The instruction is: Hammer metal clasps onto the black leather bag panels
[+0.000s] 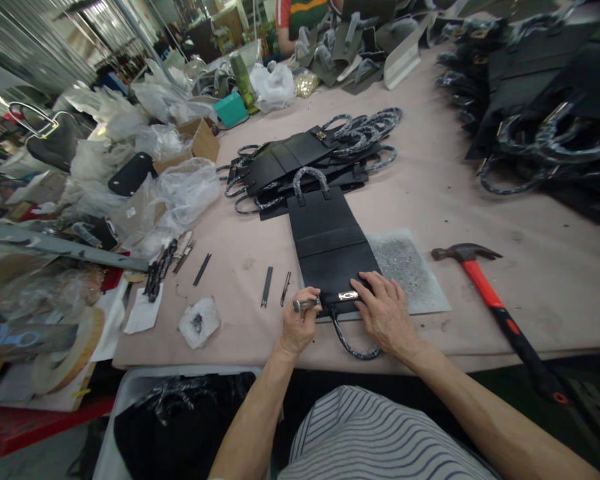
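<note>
A black bag panel (333, 230) with plastic-wrapped handles lies flat before me, its near end partly over a worn pale board (405, 267). A shiny metal clasp (348, 295) sits near the panel's close edge. My left hand (300, 327) is closed around a short metal punch (306, 305), which is at the panel left of the clasp; its tip is hidden. My right hand (384, 310) lies on the panel with fingers stretched out, fingertips beside the clasp. To the right rests a claw hammer (485, 280) with a red and black handle.
Several black bag panels (290, 160) are piled behind, with another stack (530, 87) at right. Dark strips (267, 287) and a white lump (199, 323) lie at left, near plastic bags (187, 190). A bin (130, 387) stands below the table edge. Another person (300, 20) is at the far side.
</note>
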The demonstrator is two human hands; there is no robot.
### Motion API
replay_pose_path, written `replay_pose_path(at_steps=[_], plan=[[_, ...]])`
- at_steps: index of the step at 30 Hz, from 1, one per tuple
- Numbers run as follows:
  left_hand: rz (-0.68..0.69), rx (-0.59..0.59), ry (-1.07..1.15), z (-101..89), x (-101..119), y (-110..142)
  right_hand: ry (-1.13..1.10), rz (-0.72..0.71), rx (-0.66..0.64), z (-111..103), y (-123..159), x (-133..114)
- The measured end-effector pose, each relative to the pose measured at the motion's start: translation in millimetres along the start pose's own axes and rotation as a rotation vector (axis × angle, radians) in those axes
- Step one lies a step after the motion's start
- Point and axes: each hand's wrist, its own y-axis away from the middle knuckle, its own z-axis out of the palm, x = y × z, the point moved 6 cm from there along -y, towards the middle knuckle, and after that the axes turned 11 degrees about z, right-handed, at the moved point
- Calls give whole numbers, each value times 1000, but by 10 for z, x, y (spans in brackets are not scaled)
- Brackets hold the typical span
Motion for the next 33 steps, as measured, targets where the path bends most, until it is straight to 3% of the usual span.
replay_pose_path(at_steps=[9,13,15,18,22,24,27,29,31,33], plan=[[-11,-53,-10,36,-20,-103,-15,-3,-10,-2,4,-9],[-60,-105,10,58,-21,-131,-133,-29,21,-180,-72,113],[-78,-107,19,58,-20,-129,-147,2,104,-366,-117,335],[-88,-83,37,59,-13,-120,17,88,206,-629,-97,879],[-99,-75,37,81,0,-113,362,288,208,-782,168,1770],[-97,-77,16,89,5,-106,386,353,166,-788,331,2087],[-91,-61,-3,88,-3,-82,188,464,30,-745,467,2302],[-84,-44,-8,83,-10,-65,-59,577,-81,-714,473,2295],[-75,-30,-14,77,-11,-55,-321,578,-210,-691,407,2121],[-71,-29,-16,80,-6,-56,-537,485,-283,-741,295,1839]])
